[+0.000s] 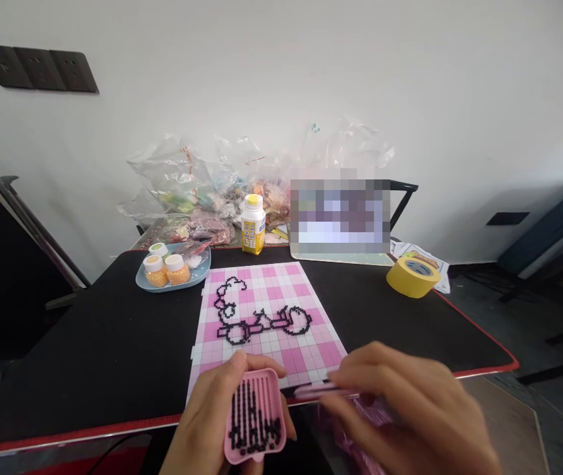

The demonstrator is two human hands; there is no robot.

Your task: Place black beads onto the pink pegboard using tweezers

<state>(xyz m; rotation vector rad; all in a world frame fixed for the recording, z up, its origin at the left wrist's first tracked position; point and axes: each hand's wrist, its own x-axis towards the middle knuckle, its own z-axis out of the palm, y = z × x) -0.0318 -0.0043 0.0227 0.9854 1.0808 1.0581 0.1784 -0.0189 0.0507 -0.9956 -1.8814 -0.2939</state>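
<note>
The left hand's fingers (262, 361) clasp a small pink ridged plastic tray (235, 455) of black beads (254, 422), just in front of the pink-and-white checked pegboard (286, 290) on the black desk (128, 343). The right hand's fingers (343, 386) pinch a slim pink tool (308, 390), blurred, at the pegboard's near right edge.

The black, red-edged tabletop (113, 349) carries a pink-and-white checked board (298, 361). Left of the board is a blue tray (196, 274); behind it, a yellow-capped bottle (253, 225); to its right, yellow tape (405, 280) and papers (442, 269).
</note>
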